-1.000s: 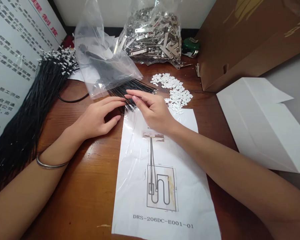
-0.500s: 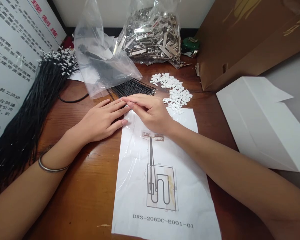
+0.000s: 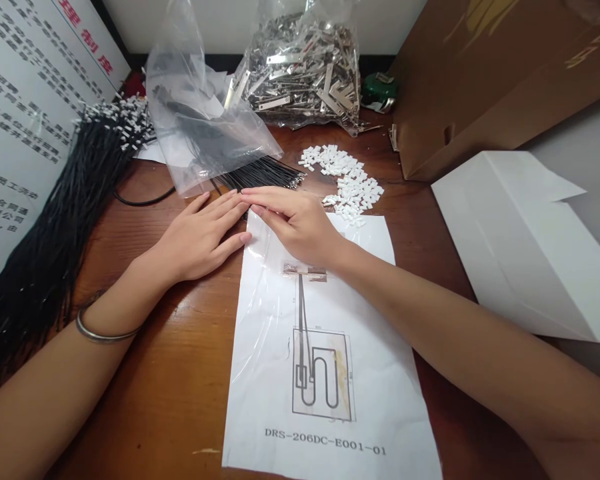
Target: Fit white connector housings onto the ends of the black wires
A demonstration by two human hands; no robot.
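Note:
My left hand (image 3: 200, 235) lies flat on the wooden table (image 3: 180, 373), fingers stretched out and together, holding nothing. My right hand (image 3: 296, 223) lies flat beside it, fingers extended, on the top edge of a printed drawing sheet in a clear sleeve (image 3: 330, 380). The fingertips of both hands meet at the near ends of a loose bunch of thin black wires (image 3: 265, 175). That bunch spills out of a clear plastic bag (image 3: 205, 130). A small pile of white plastic pieces (image 3: 347, 177) lies just beyond my right hand.
A large bundle of black wires with white tips (image 3: 55, 227) runs along the left. A bag of metal strips (image 3: 305, 70) stands at the back. A brown cardboard box (image 3: 480, 80) and a white box (image 3: 520, 247) fill the right side. A printed poster (image 3: 15, 100) leans at left.
Both hands have lowered and flattened onto the table. The right hand has drawn slightly toward me, its fingers now lying on the wire ends and the sheet's top edge.

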